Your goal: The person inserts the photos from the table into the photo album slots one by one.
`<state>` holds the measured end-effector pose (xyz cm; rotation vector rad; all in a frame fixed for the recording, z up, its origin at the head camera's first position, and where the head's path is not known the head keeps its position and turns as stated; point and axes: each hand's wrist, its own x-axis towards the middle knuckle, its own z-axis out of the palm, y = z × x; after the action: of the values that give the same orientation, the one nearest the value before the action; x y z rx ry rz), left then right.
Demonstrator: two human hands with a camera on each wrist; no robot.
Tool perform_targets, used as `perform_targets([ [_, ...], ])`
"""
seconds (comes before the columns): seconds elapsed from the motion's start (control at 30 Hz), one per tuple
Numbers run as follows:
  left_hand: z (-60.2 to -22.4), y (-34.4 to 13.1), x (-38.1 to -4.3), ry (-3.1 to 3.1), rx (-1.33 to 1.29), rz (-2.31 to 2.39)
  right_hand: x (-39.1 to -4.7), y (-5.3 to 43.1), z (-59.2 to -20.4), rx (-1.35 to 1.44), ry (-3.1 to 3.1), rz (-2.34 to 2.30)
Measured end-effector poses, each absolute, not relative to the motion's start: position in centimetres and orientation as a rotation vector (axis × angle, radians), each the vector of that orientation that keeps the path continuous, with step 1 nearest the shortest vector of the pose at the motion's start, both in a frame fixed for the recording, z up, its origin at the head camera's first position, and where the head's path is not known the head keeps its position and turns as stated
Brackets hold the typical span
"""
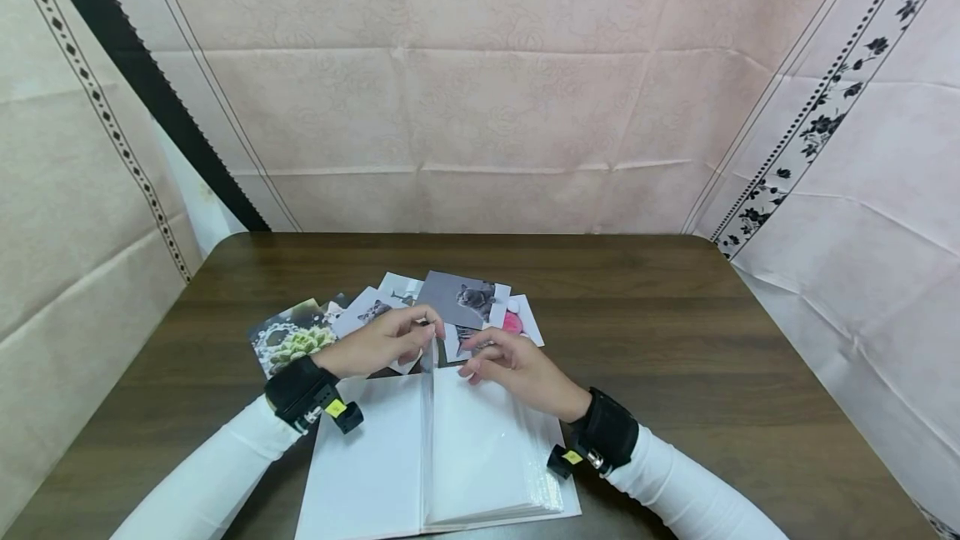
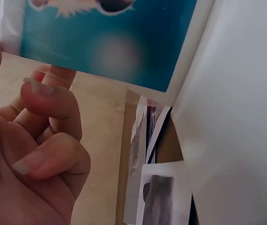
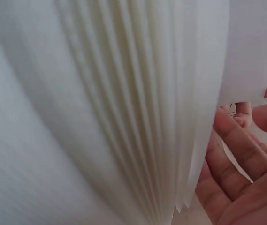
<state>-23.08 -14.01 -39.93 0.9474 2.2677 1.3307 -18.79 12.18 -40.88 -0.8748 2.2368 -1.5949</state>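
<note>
A white photo album (image 1: 375,448) lies spread on the table, with a stack of clear-sleeved pages (image 1: 487,457) on its right half. One page stands nearly upright at the fold; its sleeve holds a teal photo (image 2: 124,51) in the left wrist view. My left hand (image 1: 390,340) pinches this page at its upper outer corner, with the other fingers loosely bent. My right hand (image 1: 521,369) is over the top edge of the right-hand stack. In the right wrist view, its fingers (image 3: 239,161) lie loosely along the page edges, and the thumb stands apart.
Loose photos lie behind the album: a green succulent print (image 1: 300,344), a grey cat print (image 1: 465,300) and several others, partly overlapping. The brown wooden table (image 1: 675,340) extends to both sides. Patterned cloth (image 1: 480,123) hangs behind it.
</note>
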Motion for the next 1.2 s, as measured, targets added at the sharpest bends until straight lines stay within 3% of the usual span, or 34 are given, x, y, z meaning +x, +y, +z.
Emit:
perform_targets([
  [0.57, -39.5, -16.1, -22.6, 2.334, 0.960, 1.344, -17.6, 11.8, -38.0, -0.891, 2.366, -1.486],
  [1.07, -38.5, -18.3, -22.4, 2.415, 1.038, 1.285, -17.6, 11.8, -38.3, -0.946, 2.431, -1.421],
  [1.2, -38.6, -18.7, -22.3, 2.406, 1.047, 1.278, -18.5, 12.3, -40.2, -0.940, 2.464, -1.371],
])
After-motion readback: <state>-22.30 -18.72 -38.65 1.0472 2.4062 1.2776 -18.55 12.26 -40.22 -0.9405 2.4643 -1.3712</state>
